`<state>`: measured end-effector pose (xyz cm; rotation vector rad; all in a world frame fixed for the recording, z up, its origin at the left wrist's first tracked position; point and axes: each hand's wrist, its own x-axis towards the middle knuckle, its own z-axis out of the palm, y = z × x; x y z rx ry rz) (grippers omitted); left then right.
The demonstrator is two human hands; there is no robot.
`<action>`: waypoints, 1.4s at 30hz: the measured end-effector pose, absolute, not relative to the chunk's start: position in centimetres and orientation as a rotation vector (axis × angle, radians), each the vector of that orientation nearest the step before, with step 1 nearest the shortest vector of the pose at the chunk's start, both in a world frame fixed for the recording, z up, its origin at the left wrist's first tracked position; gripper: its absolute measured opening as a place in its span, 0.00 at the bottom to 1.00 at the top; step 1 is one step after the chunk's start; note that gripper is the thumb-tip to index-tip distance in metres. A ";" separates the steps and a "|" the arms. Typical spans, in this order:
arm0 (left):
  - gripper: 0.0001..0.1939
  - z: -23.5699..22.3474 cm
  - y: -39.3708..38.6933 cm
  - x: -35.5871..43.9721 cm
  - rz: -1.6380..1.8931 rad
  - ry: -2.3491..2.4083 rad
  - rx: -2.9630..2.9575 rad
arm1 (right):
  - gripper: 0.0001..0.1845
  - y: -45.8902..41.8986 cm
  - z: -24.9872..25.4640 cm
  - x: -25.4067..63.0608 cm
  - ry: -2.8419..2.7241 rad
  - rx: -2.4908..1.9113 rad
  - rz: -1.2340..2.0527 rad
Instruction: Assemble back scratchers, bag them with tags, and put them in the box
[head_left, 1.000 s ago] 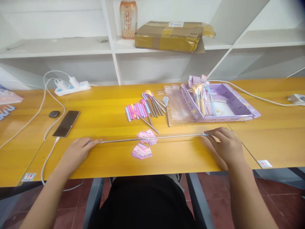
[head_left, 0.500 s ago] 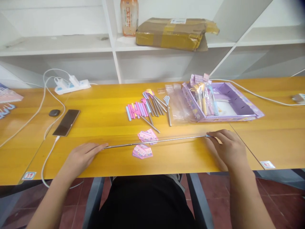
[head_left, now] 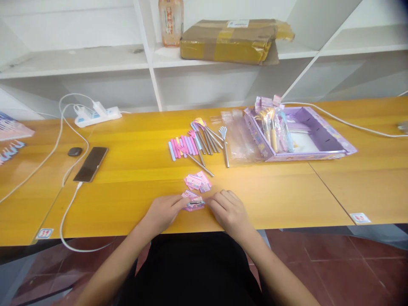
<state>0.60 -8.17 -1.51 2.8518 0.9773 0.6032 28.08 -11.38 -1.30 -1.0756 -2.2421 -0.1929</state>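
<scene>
Between my two hands is a short metal telescopic rod (head_left: 195, 202), collapsed, with a bit of light blue at its right end. My left hand (head_left: 165, 212) pinches its left end, and my right hand (head_left: 230, 213) has closed fingers at the right end. Beneath the rod lies a pile of pink printed cards (head_left: 190, 194); a second card pile (head_left: 198, 182) is just beyond. Farther back are coloured handle sleeves (head_left: 182, 148) in a row, several hand-shaped back scratchers (head_left: 207, 138) with metal rods, and a blue back scratcher (head_left: 225, 146) lying apart.
A purple display box (head_left: 321, 157) with bagged back scratchers stands back right, beside clear plastic bags (head_left: 239, 138). On the left are a phone (head_left: 91, 164) on a cable, a small black object (head_left: 75, 151) and a power strip (head_left: 98, 117). A taped carton (head_left: 229, 42) and bottle (head_left: 171, 23) sit on the shelf.
The rod, stretched long between my widely spread hands before, is now pushed short. My left hand has moved right and my right hand left, so they nearly meet over the nearer cards.
</scene>
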 end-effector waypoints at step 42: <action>0.23 3.4 -7.1 -15.1 0.495 1.324 3.027 | 0.11 -10.5 -3.7 55.9 -1.889 -1.707 -0.385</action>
